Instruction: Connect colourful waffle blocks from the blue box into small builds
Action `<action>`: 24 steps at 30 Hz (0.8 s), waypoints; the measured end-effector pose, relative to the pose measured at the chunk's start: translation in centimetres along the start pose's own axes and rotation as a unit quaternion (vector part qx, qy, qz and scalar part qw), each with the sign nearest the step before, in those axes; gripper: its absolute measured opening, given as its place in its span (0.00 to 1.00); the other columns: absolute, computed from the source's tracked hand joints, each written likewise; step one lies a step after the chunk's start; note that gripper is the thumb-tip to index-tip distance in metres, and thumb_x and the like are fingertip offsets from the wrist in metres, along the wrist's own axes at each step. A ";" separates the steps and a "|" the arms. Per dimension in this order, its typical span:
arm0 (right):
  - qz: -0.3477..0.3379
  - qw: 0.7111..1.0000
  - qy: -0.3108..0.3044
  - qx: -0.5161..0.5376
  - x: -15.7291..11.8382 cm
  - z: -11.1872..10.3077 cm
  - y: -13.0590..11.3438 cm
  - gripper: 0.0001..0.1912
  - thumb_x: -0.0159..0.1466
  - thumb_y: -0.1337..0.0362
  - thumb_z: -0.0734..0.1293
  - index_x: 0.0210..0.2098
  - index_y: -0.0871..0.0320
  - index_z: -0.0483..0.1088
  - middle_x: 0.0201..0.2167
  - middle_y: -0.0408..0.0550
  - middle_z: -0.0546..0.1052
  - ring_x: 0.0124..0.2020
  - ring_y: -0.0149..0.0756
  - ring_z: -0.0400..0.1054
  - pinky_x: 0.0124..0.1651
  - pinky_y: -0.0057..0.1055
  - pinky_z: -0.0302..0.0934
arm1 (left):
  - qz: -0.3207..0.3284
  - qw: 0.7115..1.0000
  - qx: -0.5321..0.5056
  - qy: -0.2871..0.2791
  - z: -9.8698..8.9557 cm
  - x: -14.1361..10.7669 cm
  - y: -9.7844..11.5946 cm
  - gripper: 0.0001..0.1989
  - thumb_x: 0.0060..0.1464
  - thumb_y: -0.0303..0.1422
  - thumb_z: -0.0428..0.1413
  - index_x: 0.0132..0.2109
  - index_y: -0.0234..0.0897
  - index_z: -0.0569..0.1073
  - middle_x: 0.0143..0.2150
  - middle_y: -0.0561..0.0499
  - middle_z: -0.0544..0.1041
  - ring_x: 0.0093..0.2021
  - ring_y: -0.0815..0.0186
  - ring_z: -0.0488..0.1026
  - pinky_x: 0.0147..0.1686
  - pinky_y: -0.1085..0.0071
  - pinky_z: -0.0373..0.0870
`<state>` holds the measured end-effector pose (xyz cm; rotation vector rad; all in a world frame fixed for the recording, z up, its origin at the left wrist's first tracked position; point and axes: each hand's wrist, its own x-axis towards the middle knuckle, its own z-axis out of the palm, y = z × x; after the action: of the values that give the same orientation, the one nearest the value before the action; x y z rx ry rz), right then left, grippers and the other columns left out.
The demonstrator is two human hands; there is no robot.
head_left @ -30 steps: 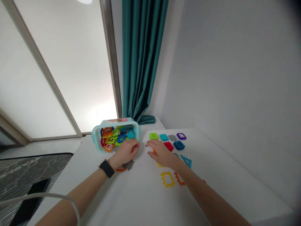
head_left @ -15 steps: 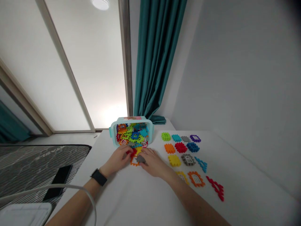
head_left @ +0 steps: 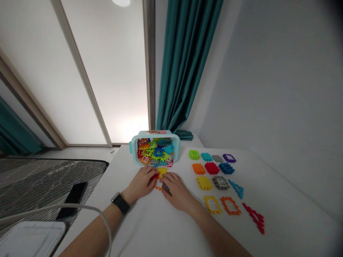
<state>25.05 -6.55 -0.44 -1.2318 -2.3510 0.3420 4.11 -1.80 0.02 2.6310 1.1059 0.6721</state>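
Observation:
My left hand (head_left: 143, 181) has its fingers closed on a red interlocking tile (head_left: 153, 177), mostly covered by them. Opposite it, my right hand (head_left: 175, 189) grips a grey interlocking tile (head_left: 167, 189) between thumb and fingers; only a dark sliver of it shows. Between the two hands lies an orange window tile (head_left: 159, 185) with a white lattice. Just beyond that, a yellow tile (head_left: 162, 171) touches the group. Whether these tiles are locked together cannot be made out.
A pale turquoise tub (head_left: 131, 147) full of mixed tiles lies on its side behind my hands. To the right, tiles in rows include a red tile (head_left: 212, 168), an orange window tile (head_left: 230, 206) and a red triangular piece (head_left: 254, 216). A white cable (head_left: 80, 206) crosses the lower left.
The view has shifted, moving everything slightly right. My left fingers now cover more of the red tile. The grey tile has slipped further under my right hand, baring more of the orange window tile.

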 end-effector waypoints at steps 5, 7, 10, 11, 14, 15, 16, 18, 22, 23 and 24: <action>0.004 1.000 0.001 0.027 -0.2 -0.5 -0.3 0.11 0.62 0.72 0.66 0.44 0.54 0.67 0.49 0.50 0.74 0.55 0.45 0.64 0.58 0.45 0.59 | -0.006 1.000 -0.009 0.000 0.0 -0.1 -0.1 0.11 0.60 0.28 0.50 0.46 0.39 0.74 0.45 0.44 0.76 0.47 0.57 0.71 0.48 0.60 0.68; 0.008 1.000 0.000 0.030 -0.1 -0.6 -0.3 0.09 0.62 0.72 0.66 0.40 0.54 0.66 0.47 0.49 0.74 0.53 0.45 0.64 0.56 0.44 0.60 | -0.005 1.000 -0.022 0.004 0.0 -0.2 -0.3 0.11 0.60 0.27 0.50 0.46 0.39 0.74 0.44 0.44 0.76 0.46 0.58 0.71 0.48 0.60 0.68; 0.020 0.999 -0.002 0.033 -0.1 -0.5 -0.1 0.08 0.62 0.70 0.68 0.37 0.54 0.65 0.45 0.49 0.73 0.51 0.45 0.65 0.54 0.43 0.61 | -0.006 0.999 -0.042 0.008 0.0 -0.2 -0.5 0.10 0.61 0.27 0.49 0.44 0.39 0.75 0.44 0.45 0.77 0.45 0.59 0.72 0.48 0.61 0.69; 0.025 0.999 -0.004 0.036 -0.1 -0.5 -0.1 0.08 0.61 0.68 0.69 0.36 0.54 0.65 0.44 0.49 0.73 0.51 0.45 0.65 0.54 0.43 0.61 | -0.010 0.999 -0.052 0.009 -0.2 -0.2 -0.5 0.10 0.61 0.28 0.49 0.43 0.39 0.75 0.43 0.45 0.77 0.45 0.59 0.72 0.48 0.62 0.69; 0.036 0.999 -0.008 0.038 -0.2 -0.5 0.0 0.10 0.61 0.65 0.71 0.37 0.54 0.65 0.45 0.49 0.73 0.51 0.46 0.65 0.54 0.43 0.61 | -0.037 0.996 -0.081 0.018 -1.0 -0.1 -0.7 0.10 0.63 0.29 0.48 0.42 0.38 0.75 0.40 0.46 0.78 0.43 0.61 0.73 0.48 0.63 0.70; 0.036 0.999 -0.009 0.038 -0.2 -0.5 0.0 0.10 0.61 0.65 0.71 0.38 0.54 0.65 0.46 0.49 0.73 0.51 0.46 0.65 0.54 0.44 0.60 | -0.050 0.994 -0.090 0.022 -1.5 -0.2 -0.7 0.11 0.63 0.30 0.48 0.42 0.38 0.75 0.40 0.46 0.78 0.43 0.61 0.73 0.48 0.63 0.70; 0.034 0.999 -0.008 0.038 -0.2 -0.5 0.0 0.10 0.62 0.65 0.71 0.39 0.54 0.66 0.47 0.49 0.73 0.52 0.46 0.64 0.55 0.44 0.60 | -0.062 0.993 -0.097 0.025 -2.1 -0.3 -0.8 0.11 0.63 0.30 0.48 0.43 0.38 0.75 0.41 0.46 0.79 0.43 0.61 0.73 0.47 0.63 0.70; 0.029 0.999 -0.007 0.039 -0.3 -0.6 0.0 0.10 0.63 0.64 0.70 0.42 0.54 0.66 0.48 0.50 0.73 0.53 0.47 0.64 0.56 0.44 0.60 | -0.077 0.991 -0.110 0.003 -3.4 -0.7 -1.2 0.11 0.63 0.32 0.48 0.44 0.38 0.75 0.42 0.47 0.79 0.42 0.62 0.74 0.45 0.65 0.71; 0.022 0.999 -0.007 0.042 -0.3 -0.5 0.1 0.10 0.63 0.65 0.69 0.43 0.53 0.67 0.50 0.50 0.72 0.54 0.47 0.64 0.56 0.45 0.60 | -0.072 0.986 -0.116 -0.100 -5.9 -2.2 -2.7 0.10 0.57 0.34 0.55 0.45 0.39 0.75 0.39 0.50 0.78 0.38 0.63 0.73 0.41 0.68 0.70; 0.022 0.999 -0.008 0.042 -0.3 -0.5 0.2 0.10 0.63 0.65 0.69 0.43 0.53 0.67 0.50 0.50 0.72 0.54 0.47 0.64 0.56 0.45 0.60 | -0.061 0.983 -0.121 -0.126 -6.3 -2.6 -3.0 0.12 0.55 0.34 0.57 0.46 0.40 0.75 0.41 0.50 0.78 0.40 0.63 0.72 0.43 0.68 0.70; 0.022 0.999 -0.008 0.043 -0.3 -0.5 0.2 0.10 0.63 0.65 0.69 0.43 0.53 0.67 0.50 0.50 0.72 0.54 0.47 0.64 0.56 0.45 0.60 | -0.056 0.982 -0.120 -0.137 -6.7 -2.9 -3.3 0.14 0.52 0.35 0.60 0.47 0.41 0.75 0.42 0.51 0.77 0.41 0.63 0.72 0.43 0.68 0.70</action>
<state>25.60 -6.71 -0.20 -1.2458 -2.3004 0.4636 -2.98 -1.44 3.71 2.3494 1.0125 0.3785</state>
